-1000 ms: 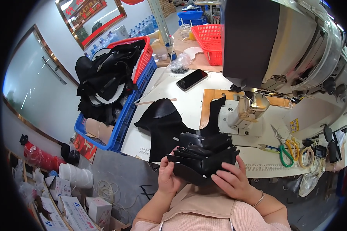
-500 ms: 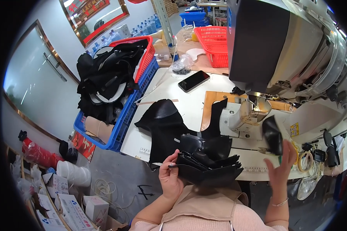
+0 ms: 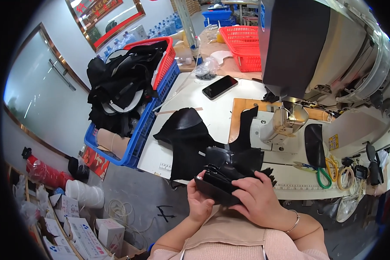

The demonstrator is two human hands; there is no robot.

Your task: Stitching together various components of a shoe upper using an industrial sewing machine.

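Observation:
A stack of black leather-like pieces (image 3: 216, 189) is held at the table's front edge, its layers fanned at the top. My left hand (image 3: 199, 203) grips the stack's left end, thumb in front. Across its right part lies my right hand (image 3: 256, 197), fingers closed over the upper edges. Behind the stack, joined black cut pieces (image 3: 188, 141) spread over the white table, one strip reaching toward the sewing machine (image 3: 288, 119). A single black piece (image 3: 314, 145) lies on the table right of the machine's post, apart from both hands.
Green-handled scissors (image 3: 323, 177) and yellow tape rolls (image 3: 332, 167) lie at the right front. A phone (image 3: 220, 87) rests toward the back. At left, a blue crate (image 3: 134, 149) and a red basket (image 3: 170, 56) hold heaped black pieces. Another red basket (image 3: 242, 47) stands behind.
My right hand has let go of a black piece, which now lies right of the machine's post. That hand has moved left onto the stack; my left hand still grips it.

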